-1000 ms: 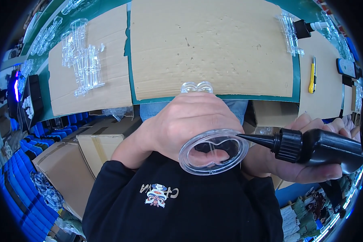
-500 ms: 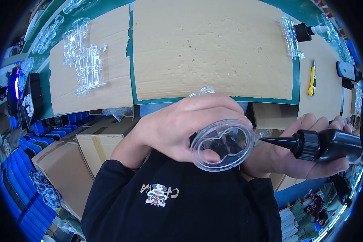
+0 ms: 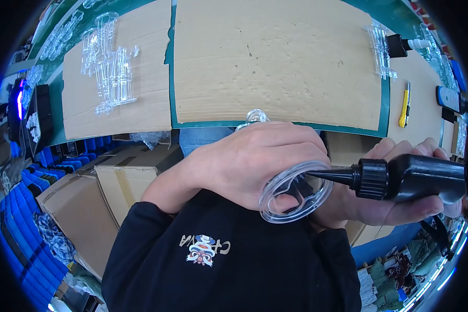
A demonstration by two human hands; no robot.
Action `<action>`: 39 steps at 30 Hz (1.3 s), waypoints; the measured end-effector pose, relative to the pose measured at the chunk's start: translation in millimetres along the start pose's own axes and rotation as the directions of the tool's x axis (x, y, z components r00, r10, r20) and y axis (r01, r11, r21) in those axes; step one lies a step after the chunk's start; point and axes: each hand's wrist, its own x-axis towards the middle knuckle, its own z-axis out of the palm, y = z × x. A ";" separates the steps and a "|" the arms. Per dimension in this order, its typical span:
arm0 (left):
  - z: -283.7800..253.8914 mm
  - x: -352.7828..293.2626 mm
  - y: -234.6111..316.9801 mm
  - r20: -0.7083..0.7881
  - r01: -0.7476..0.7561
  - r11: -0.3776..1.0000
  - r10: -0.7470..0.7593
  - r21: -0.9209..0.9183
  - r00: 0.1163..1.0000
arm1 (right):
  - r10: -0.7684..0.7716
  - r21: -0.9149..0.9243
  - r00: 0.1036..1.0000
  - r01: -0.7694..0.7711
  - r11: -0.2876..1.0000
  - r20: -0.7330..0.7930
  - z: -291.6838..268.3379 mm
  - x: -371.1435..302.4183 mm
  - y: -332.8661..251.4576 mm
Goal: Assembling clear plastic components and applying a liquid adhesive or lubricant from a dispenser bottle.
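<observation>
My left hand (image 3: 255,153) is closed around a clear plastic cup-like piece (image 3: 268,208), its round flanged rim tilted toward me. Beyond my knuckles a clear curved part (image 3: 256,116) sticks out; whether it belongs to the same piece I cannot tell. In my right hand (image 3: 369,210) lies a black squeeze bottle (image 3: 426,177) with a ribbed collar and a long pointed nozzle. The bottle is held sideways, nozzle to the left. Its tip overlaps the rim's far edge; whether it touches the plastic is unclear. My left fingers are partly hidden behind the piece.
Cardboard sheets (image 3: 275,62) cover the green tabletop. Clear plastic pieces (image 3: 112,78) stand in a cluster at the left, with another row (image 3: 380,52) at the right beside a black-and-white bottle (image 3: 399,46). A yellow utility knife (image 3: 404,106) lies at the right. Cardboard boxes (image 3: 127,182) sit below left.
The bottle has moved left, bringing its nozzle from beside the rim to over its far edge. My left hand has tilted the clear piece and shifted it slightly right.
</observation>
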 end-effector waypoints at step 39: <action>-5.6 -2.0 8.7 0.034 -0.015 1.000 0.015 0.004 0.999 | -0.134 0.022 0.991 0.134 0.991 -0.016 2.7 -0.9 -3.4</action>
